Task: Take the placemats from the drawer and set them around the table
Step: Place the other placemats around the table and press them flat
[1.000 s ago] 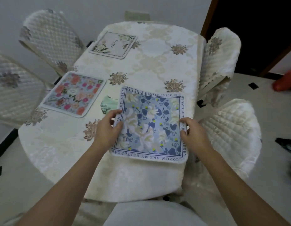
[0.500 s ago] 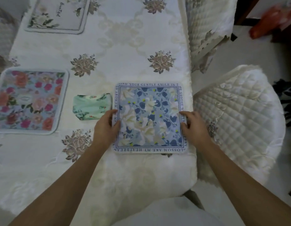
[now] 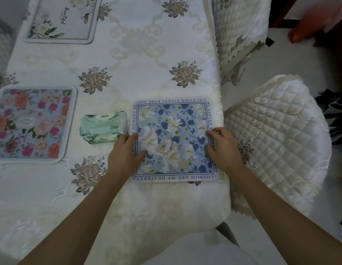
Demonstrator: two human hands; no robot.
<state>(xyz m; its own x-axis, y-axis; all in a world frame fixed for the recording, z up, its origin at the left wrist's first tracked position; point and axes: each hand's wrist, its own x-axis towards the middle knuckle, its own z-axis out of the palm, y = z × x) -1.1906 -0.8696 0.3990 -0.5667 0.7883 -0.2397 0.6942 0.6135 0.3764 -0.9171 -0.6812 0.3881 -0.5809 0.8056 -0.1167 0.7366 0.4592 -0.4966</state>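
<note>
1. Blue floral placemat [image 3: 174,140] lying flat on the table [image 3: 139,54], near its right edge, lettered border all round.
2. Left hand [image 3: 124,155] resting palm-down on the mat's left edge, fingers loosely together, thumb [image 3: 142,154] laid on top of the printed face; whether any finger curls under the edge, cannot tell.
3. Right hand [image 3: 222,150] mirrored on the right edge, fingers bent and spread a little, tips pressing the mat's surface; no clear pinch visible.
4. Just beyond the left hand's knuckles, touching or nearly so: a small green packet [image 3: 102,129], lying between the blue mat and the next one.
5. Farther out to the left of the left hand: a pink-and-orange floral placemat [image 3: 30,123], flat on the table, well apart from the blue one.
6. Ahead of the left hand, at the far side: a pale placemat [image 3: 61,20] with script lettering and leaves.
7. Right of the right hand, just past the table edge: a quilted cream chair [image 3: 281,138]; another chair [image 3: 237,29] farther ahead.
</note>
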